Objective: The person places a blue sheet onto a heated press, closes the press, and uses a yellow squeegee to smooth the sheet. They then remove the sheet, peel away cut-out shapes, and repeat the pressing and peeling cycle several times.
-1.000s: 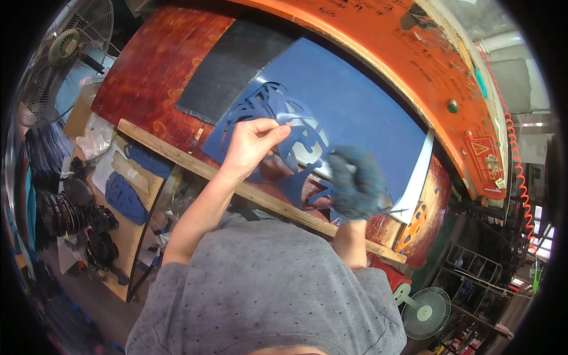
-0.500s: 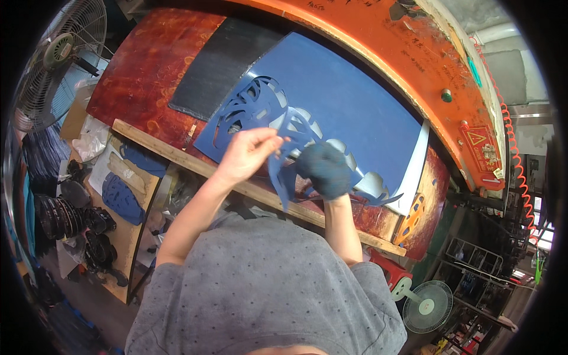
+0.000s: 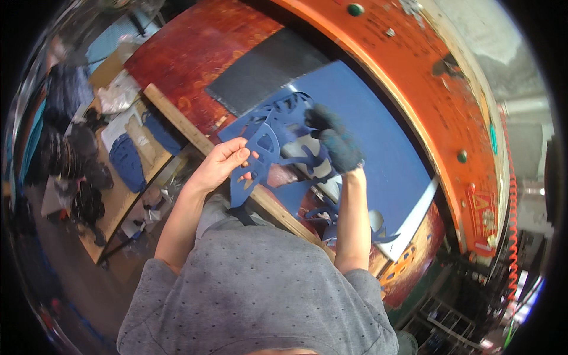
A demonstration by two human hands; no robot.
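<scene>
My bare left hand (image 3: 222, 163) pinches a blue cut-out piece (image 3: 264, 145) with rounded openings, lifted at the near edge of the table. To the right, my right hand (image 3: 338, 142) wears a dark knitted glove. Its fingers reach out, somewhat apart and slightly blurred, over the cut part of a blue sheet (image 3: 384, 142). Thin branching blue strips (image 3: 307, 161) run between the two hands, partly hidden by the glove. Whether they are still joined to the held piece I cannot tell. More cut-out shapes (image 3: 290, 106) lie in the sheet's left part.
A black mat (image 3: 266, 68) lies on the reddish board (image 3: 201, 47). An orange machine beam (image 3: 408, 77) spans the far side. Wooden strips (image 3: 177, 118) edge the table's front. Orange cut-outs (image 3: 399, 266) lie at right. A side table at left holds a blue piece (image 3: 126, 160) and black parts.
My left hand has moved slightly left and down with the blue piece, which now shows more fully. My gloved right hand has shifted up over the sheet. The whole view has turned.
</scene>
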